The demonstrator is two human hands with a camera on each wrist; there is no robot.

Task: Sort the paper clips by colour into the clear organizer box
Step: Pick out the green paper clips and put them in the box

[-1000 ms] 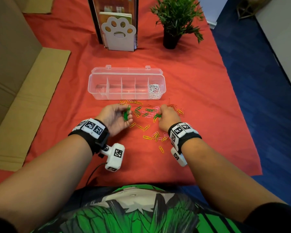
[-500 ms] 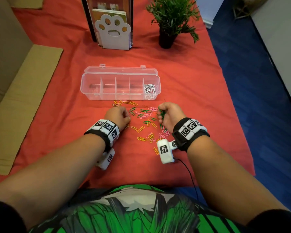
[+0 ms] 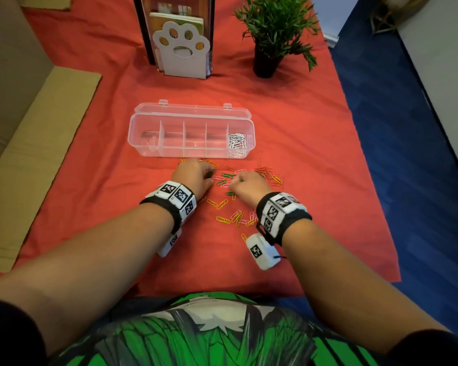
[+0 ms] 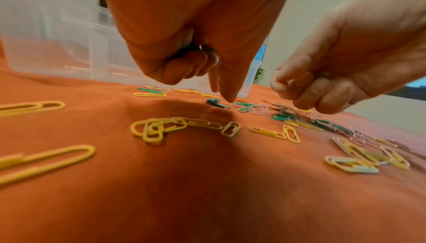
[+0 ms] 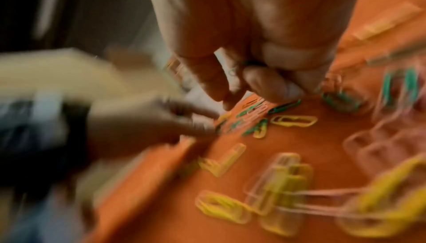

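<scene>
Loose green, yellow, pink and orange paper clips (image 3: pixel 232 199) lie scattered on the red cloth in front of the clear organizer box (image 3: pixel 169 151). Its rightmost compartment holds silver clips (image 3: pixel 237 141); the others look bare. My left hand (image 3: pixel 209 175) hovers palm down at the pile's left edge. Its curled fingers keep green clips (image 4: pixel 196 48) against the palm while the forefinger (image 4: pixel 227 94) reaches down beside a green clip (image 4: pixel 216 102). My right hand (image 3: pixel 236 182) is palm down over the pile's middle, with green clips (image 5: pixel 251 63) tucked in its curled fingers and the fingertips on another green clip (image 5: pixel 284 106).
A white paw-shaped holder (image 3: pixel 181 48) and a potted plant (image 3: pixel 273 30) stand behind the box. Flattened cardboard (image 3: pixel 29 159) lies along the left. The cloth's right edge (image 3: pixel 365 159) drops to blue floor.
My left hand, palm up with green clips a second ago, has turned palm down and moved forward to the pile. My right hand has shifted slightly left over the clips.
</scene>
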